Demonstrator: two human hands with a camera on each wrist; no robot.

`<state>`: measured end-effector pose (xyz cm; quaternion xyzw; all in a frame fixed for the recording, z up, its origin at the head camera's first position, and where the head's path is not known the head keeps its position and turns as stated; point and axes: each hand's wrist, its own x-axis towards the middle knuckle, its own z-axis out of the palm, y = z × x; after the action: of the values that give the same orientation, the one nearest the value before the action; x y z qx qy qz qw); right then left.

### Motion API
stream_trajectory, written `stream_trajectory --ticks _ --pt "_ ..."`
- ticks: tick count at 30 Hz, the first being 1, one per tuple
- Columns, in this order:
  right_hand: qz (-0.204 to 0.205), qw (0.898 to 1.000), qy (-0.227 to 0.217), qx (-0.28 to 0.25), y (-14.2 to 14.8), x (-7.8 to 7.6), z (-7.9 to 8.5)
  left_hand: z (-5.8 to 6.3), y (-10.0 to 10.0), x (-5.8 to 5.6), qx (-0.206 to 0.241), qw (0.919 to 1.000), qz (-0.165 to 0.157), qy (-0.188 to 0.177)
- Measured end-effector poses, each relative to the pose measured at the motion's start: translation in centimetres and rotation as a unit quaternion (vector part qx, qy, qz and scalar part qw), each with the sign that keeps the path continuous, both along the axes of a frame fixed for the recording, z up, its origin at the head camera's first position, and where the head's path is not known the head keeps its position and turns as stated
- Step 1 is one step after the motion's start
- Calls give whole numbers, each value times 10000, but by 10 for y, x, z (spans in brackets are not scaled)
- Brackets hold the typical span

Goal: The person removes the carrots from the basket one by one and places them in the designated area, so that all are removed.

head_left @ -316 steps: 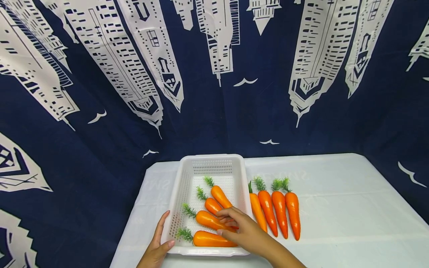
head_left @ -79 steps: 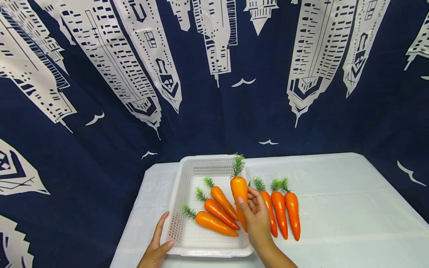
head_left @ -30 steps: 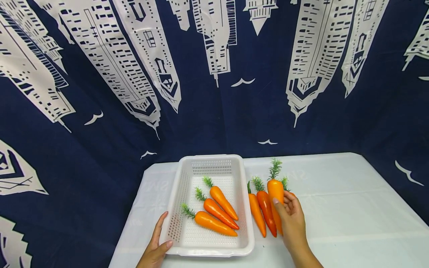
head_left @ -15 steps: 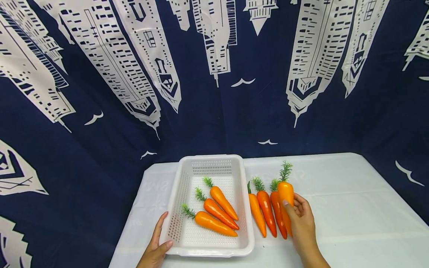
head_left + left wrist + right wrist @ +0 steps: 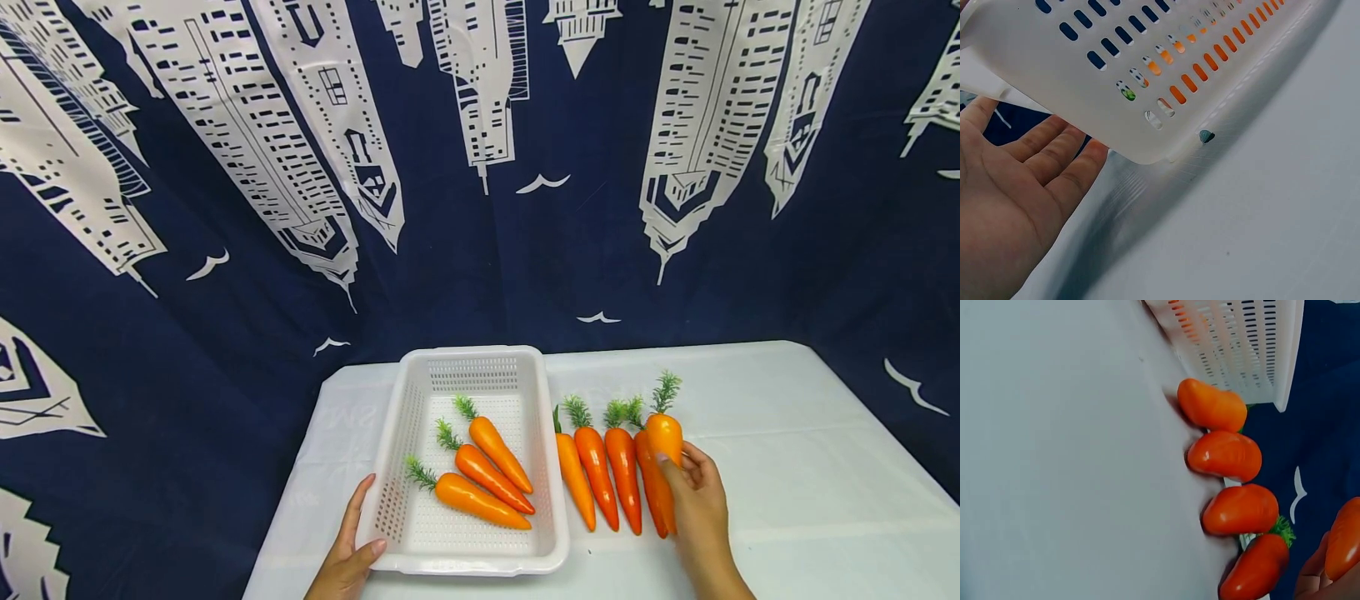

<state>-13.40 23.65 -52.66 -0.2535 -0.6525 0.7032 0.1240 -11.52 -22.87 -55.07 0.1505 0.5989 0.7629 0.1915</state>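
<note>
My right hand (image 5: 701,504) pinches an orange carrot (image 5: 664,437) with its thumb in front and fingers behind, green top up. The held carrot covers part of the rightmost carrot (image 5: 647,479) in a row on the table. That row also has carrots (image 5: 621,475), (image 5: 1225,456) side by side, tips toward me. To their left stands a white perforated basket (image 5: 558,533) with three carrots (image 5: 480,500) lying slanted inside. My left hand (image 5: 345,554) touches the basket's near left corner with extended fingers, seen below the rim in the left wrist view.
A white cloth-covered table (image 5: 787,467) extends to the right of the row. Behind it hangs a dark blue cloth (image 5: 480,283) printed with white buildings and birds. A small dark green bit (image 5: 1207,136) shows beside the basket's base in the left wrist view.
The carrot came out of the basket in my right hand and moved right across the row, past its right end over the last second. The left hand stays at the basket corner.
</note>
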Motion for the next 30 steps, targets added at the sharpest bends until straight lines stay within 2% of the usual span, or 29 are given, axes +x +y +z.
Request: stream_trajectory --ticks 11,17,23,30 --pt "-133 9984 -556 37 20 -3 -9 0 -1 1 -12 10000 30 -37" --pt "-91 9953 -877 411 28 -6 -13 3 -1 1 -83 9999 96 -82" --pt "239 9899 -1103 858 35 -8 -17 4 0 1 -126 9997 147 -118" --pt "669 9827 -1118 1313 42 -8 -16 5 1 2 -141 9995 209 -183"
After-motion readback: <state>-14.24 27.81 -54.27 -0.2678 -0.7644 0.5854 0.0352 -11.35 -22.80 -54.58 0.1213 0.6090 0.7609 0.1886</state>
